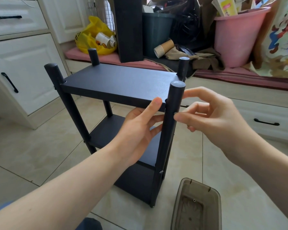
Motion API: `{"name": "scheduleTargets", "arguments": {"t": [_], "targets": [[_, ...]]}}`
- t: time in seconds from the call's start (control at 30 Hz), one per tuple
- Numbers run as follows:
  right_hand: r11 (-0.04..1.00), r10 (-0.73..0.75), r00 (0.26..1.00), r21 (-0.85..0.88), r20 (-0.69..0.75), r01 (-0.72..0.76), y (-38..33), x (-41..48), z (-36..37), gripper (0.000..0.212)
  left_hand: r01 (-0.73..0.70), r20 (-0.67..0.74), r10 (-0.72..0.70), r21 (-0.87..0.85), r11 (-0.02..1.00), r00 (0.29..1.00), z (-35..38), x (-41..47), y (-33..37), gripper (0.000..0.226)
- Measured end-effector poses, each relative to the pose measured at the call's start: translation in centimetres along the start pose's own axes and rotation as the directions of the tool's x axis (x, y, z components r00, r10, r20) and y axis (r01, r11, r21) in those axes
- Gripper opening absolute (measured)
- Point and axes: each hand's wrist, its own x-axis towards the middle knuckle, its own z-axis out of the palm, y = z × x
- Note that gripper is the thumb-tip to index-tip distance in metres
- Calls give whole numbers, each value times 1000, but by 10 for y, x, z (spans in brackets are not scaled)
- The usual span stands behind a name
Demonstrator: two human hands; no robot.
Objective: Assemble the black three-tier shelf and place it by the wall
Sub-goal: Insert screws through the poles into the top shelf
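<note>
On tiled floor (40,146): black three-tier metal shelf (106,128), boards mounted; left hand (140,130) grips top board (116,80), right hand (214,120) pinches corner screw (175,113); wall placement pending.

Left hand (140,130) and right hand (211,117) ungloved, forearms (65,188) bare; blue sleeve edge (0,208) at the left arm.

Cabinet (23,63): white, fitted with black handles, seen at the left.
Cushion (90,55): pink, laid along the low bench at the back.
Yellow bag (93,35): set on the cushion, stuffed with used cups.
Bin (156,32): dark, stood behind a stack of paper cups (163,49) laid on its side.
Bucket (238,35): pink, filled with cartons, placed at the right.
Tray (196,205): brown and see-through, laid on the tiled floor (40,146).
Drawer (266,117): white, black-handled, built in under the bench.
</note>
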Motion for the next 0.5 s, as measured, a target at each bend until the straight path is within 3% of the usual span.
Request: {"name": "scheduleTargets", "arguments": {"t": [0.3,0.5], "targets": [[989,-79,997,-124,1,79,-1,1,-4,34,-7,0,7,15,1000,1000,-2,2,-4,35],[974,-101,995,-209,-27,93,1,0,0,30,-12,-5,12,27,1000,1000,-4,3,-5,51]]}}
